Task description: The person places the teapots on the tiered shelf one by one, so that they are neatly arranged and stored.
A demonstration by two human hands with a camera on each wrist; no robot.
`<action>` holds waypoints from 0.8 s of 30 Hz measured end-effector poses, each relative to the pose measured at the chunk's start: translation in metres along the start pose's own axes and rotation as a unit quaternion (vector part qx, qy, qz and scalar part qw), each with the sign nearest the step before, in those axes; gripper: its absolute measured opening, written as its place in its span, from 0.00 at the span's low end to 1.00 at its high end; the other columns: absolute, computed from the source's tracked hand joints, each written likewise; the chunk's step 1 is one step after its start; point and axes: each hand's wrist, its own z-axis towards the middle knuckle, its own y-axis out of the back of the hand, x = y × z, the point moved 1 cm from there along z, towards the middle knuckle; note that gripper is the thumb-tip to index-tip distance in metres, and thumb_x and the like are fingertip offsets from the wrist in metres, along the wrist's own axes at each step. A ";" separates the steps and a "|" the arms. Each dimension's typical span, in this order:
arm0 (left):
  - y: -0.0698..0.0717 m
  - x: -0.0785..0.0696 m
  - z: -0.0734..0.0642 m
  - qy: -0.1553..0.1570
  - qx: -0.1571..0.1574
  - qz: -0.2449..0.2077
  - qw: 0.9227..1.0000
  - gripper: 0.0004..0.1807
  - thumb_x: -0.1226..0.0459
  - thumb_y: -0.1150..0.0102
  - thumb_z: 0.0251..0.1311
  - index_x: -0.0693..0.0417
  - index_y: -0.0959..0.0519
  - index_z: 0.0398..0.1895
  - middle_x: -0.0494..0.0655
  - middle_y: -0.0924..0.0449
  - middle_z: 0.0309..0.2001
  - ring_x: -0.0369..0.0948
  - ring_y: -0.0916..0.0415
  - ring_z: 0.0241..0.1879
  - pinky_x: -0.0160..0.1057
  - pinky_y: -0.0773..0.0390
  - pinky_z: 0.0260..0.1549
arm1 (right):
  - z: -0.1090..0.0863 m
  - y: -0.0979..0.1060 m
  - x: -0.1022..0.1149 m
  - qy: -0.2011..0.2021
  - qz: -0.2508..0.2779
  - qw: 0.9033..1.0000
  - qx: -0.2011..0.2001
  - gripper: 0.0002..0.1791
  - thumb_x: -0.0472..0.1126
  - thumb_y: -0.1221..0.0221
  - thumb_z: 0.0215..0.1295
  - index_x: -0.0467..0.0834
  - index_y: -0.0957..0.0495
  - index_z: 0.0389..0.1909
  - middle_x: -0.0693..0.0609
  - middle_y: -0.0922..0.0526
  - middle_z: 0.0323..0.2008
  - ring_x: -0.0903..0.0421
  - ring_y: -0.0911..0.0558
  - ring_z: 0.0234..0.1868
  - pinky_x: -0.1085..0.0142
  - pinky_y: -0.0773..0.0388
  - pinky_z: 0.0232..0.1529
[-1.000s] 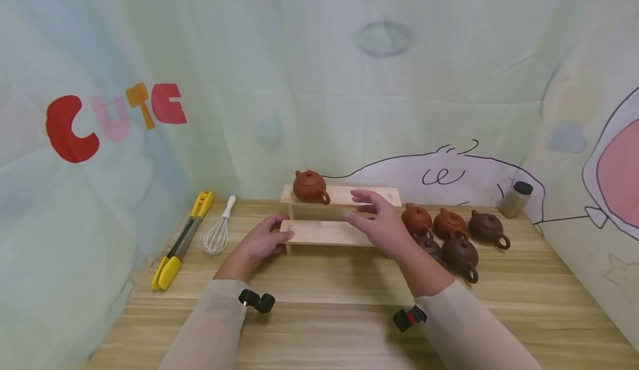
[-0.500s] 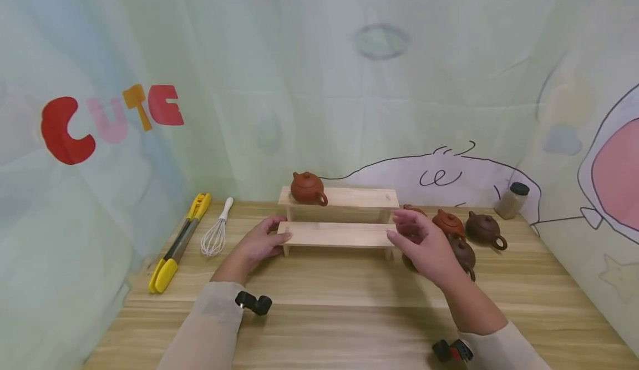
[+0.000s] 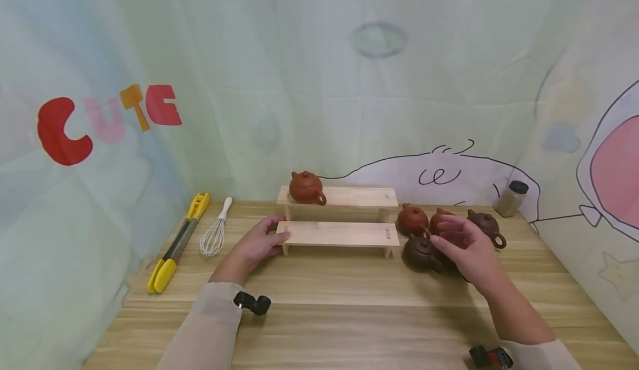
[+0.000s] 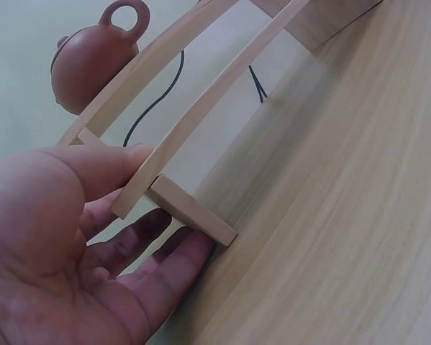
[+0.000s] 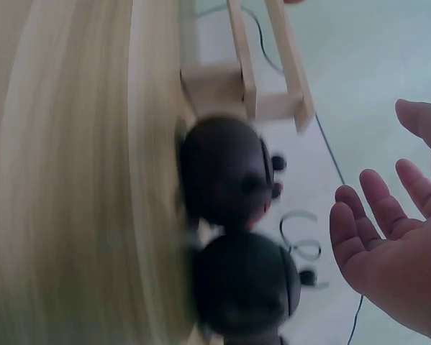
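- The person's two hands are well apart. The left hand (image 3: 259, 241) holds the left end of the lower shelf (image 3: 341, 234), thumb over the top edge and fingers bent beneath, against the leg (image 4: 193, 208); that grip probably serves to steady the light-looking wood.
- The right hand (image 3: 469, 251) holds nothing that shows. Its fingers are spread and loosely bent above the teapots at the right, a shape that would suit a round body; whether it touches one cannot be told for sure.
- Nearest it, a dark teapot (image 3: 421, 252) sits in front, with another, mostly hidden dark teapot (image 5: 244, 284) beside it. Behind are two reddish teapots (image 3: 411, 219) and a further dark one. Standing close together beside the shelves, they seem grouped for easy reach.
- One reddish-brown teapot (image 3: 305, 188) stands upright toward the left of the upper shelf (image 3: 356, 196), handle to the right, perhaps so the rest of that board remains usable.
- Farther out on the bench (image 3: 319, 331), a whisk (image 3: 214, 237) and yellow tongs (image 3: 179, 242) lie left, and a dark-lidded jar (image 3: 511, 199) stands at the right rear, apparently kept aside.
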 end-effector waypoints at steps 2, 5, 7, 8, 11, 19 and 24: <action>0.000 0.000 0.000 0.001 0.000 -0.001 1.000 0.33 0.62 0.40 0.78 0.56 0.39 0.81 0.62 0.44 0.81 0.59 0.26 0.71 0.60 0.24 0.72 | 0.000 0.009 -0.006 -0.010 -0.014 1.000 -0.009 0.35 0.54 0.31 0.72 0.45 0.28 0.74 0.39 0.19 0.64 0.75 0.21 0.49 0.82 0.21 0.47; 0.000 0.001 0.001 0.001 0.002 -0.001 1.000 0.33 0.62 0.41 0.79 0.55 0.40 0.81 0.62 0.45 0.82 0.59 0.27 0.71 0.60 0.25 0.73 | 0.002 0.021 -0.015 -0.023 -0.030 0.999 -0.015 0.37 0.56 0.32 0.73 0.44 0.30 0.75 0.39 0.19 0.66 0.76 0.23 0.49 0.83 0.21 0.45; 0.001 0.001 0.001 0.000 0.003 -0.004 1.000 0.33 0.62 0.41 0.79 0.56 0.40 0.81 0.62 0.45 0.82 0.59 0.27 0.72 0.61 0.25 0.73 | 0.004 0.027 -0.021 -0.034 -0.034 0.999 -0.016 0.39 0.57 0.32 0.73 0.43 0.31 0.76 0.38 0.20 0.67 0.73 0.22 0.51 0.83 0.21 0.45; 0.001 0.001 0.000 -0.003 0.005 -0.002 1.000 0.34 0.62 0.41 0.79 0.56 0.41 0.81 0.62 0.46 0.82 0.59 0.27 0.71 0.61 0.25 0.73 | 0.006 0.029 -0.024 -0.039 -0.037 0.998 -0.013 0.39 0.57 0.32 0.73 0.43 0.32 0.76 0.37 0.21 0.68 0.69 0.20 0.54 0.83 0.21 0.45; 0.001 0.001 0.000 -0.003 0.008 -0.004 1.000 0.34 0.62 0.41 0.79 0.57 0.41 0.82 0.63 0.47 0.82 0.59 0.28 0.72 0.61 0.25 0.73 | 0.010 0.033 -0.033 -0.058 -0.045 0.997 -0.003 0.41 0.58 0.32 0.73 0.42 0.33 0.77 0.36 0.22 0.70 0.53 0.18 0.61 0.83 0.22 0.44; 0.001 -0.001 -0.004 0.002 0.009 0.000 1.000 0.34 0.61 0.42 0.79 0.55 0.42 0.82 0.62 0.52 0.85 0.61 0.31 0.75 0.62 0.28 0.75 | 0.016 0.036 -0.058 -0.089 -0.060 0.993 0.054 0.44 0.57 0.29 0.70 0.39 0.33 0.77 0.31 0.27 0.74 0.32 0.24 0.71 0.71 0.18 0.52; 0.001 -0.001 -0.005 -0.001 0.010 0.003 1.000 0.35 0.60 0.42 0.79 0.56 0.42 0.83 0.64 0.52 0.85 0.61 0.31 0.75 0.62 0.28 0.75 | 0.015 0.034 -0.066 -0.092 -0.090 0.988 0.086 0.45 0.56 0.28 0.69 0.37 0.34 0.77 0.29 0.30 0.75 0.29 0.24 0.71 0.53 0.16 0.59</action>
